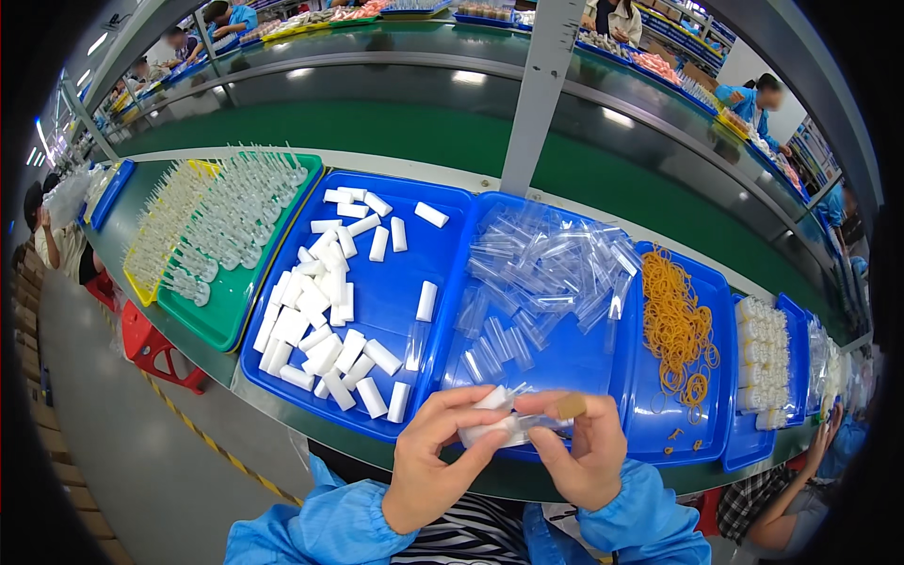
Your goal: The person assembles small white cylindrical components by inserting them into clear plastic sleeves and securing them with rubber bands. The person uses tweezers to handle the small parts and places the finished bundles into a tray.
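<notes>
in the head view, the left hand [428, 466] is pinching a white piece [508, 431] between thumb and fingers; the right hand [586, 461], a tan wrap [571, 407] circling one finger, is pinching a clear sleeve [540, 424] between thumb and index. both things are meeting between the hands, over the trays' near edge; blur is hiding whether one is inside the other. from the hands, loose clear sleeves [556, 259] are lying at twelve o'clock, white blocks [325, 353] at ten, rubber bands [673, 325] at two, all in blue trays [395, 273]. a green tray [235, 306] is sitting farther out at ten.
</notes>
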The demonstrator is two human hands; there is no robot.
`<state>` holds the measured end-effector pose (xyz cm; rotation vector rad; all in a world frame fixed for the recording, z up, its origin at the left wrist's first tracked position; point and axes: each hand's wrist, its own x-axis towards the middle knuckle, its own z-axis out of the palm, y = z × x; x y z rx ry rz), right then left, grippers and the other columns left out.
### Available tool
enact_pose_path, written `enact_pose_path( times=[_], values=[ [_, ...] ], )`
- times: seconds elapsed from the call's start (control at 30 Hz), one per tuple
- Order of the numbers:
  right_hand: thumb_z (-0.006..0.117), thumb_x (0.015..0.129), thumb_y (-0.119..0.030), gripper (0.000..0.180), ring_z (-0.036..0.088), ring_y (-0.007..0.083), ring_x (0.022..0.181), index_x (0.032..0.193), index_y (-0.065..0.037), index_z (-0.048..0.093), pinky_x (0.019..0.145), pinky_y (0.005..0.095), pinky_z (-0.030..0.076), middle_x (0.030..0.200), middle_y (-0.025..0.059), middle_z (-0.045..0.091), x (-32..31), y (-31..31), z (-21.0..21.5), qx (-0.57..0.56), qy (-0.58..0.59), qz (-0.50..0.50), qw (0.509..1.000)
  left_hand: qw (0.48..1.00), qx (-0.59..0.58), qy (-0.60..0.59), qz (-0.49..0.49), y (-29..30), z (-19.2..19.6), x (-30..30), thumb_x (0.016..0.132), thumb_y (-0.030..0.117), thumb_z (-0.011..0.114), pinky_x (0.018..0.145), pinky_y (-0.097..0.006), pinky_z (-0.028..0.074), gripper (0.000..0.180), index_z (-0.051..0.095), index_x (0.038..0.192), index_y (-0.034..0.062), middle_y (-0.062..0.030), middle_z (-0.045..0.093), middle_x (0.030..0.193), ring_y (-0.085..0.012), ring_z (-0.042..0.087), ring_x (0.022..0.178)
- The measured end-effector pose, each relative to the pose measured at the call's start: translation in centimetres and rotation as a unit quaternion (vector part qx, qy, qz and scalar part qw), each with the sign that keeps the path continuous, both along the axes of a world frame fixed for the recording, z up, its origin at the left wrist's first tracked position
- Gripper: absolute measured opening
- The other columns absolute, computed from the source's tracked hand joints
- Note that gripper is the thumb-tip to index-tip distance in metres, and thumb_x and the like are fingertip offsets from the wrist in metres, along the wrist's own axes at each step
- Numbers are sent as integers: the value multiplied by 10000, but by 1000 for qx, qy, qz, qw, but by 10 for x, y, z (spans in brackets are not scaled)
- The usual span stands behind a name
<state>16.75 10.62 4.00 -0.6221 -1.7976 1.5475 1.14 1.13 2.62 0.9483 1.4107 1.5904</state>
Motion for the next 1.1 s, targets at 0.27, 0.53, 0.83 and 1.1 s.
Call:
enact_pose_path(
  times=[0.27,0.53,0.83,1.1],
  values=[
    [620,957,-31,289,601,236,1173,1213,19,495,1022,365,467,1259,182,620,-7,5,3,-87,-2,11,996,997,23,73,5,-1,-7,-3,859,-60,705,996,-341,515,300,683,1157,-35,-183,517,1341,-257,578,1209],
    [866,723,-154,886,507,394,1225,1437,40,379,997,446,458,1454,249,420,-17,8,16,279,-179,-56,942,966,19,256,-32,-1,2,1,925,105,671,1089,-377,403,580,454,1448,-18,-244,282,1553,-329,328,1429],
    [843,700,-329,893,542,366,1200,1410,27,437,992,480,446,1392,215,490,-20,10,11,405,-244,-54,879,980,36,185,-65,-6,3,15,934,209,692,1147,-461,294,674,383,1476,-47,-309,195,1567,-433,297,1435],
    [855,663,-288,878,660,253,1007,1402,-7,472,990,467,430,1156,124,673,-12,22,13,411,-192,-55,889,995,50,42,-70,-9,-1,11,948,127,659,1100,-425,384,626,365,1478,-29,-253,244,1560,-379,368,1411]
  ],
)
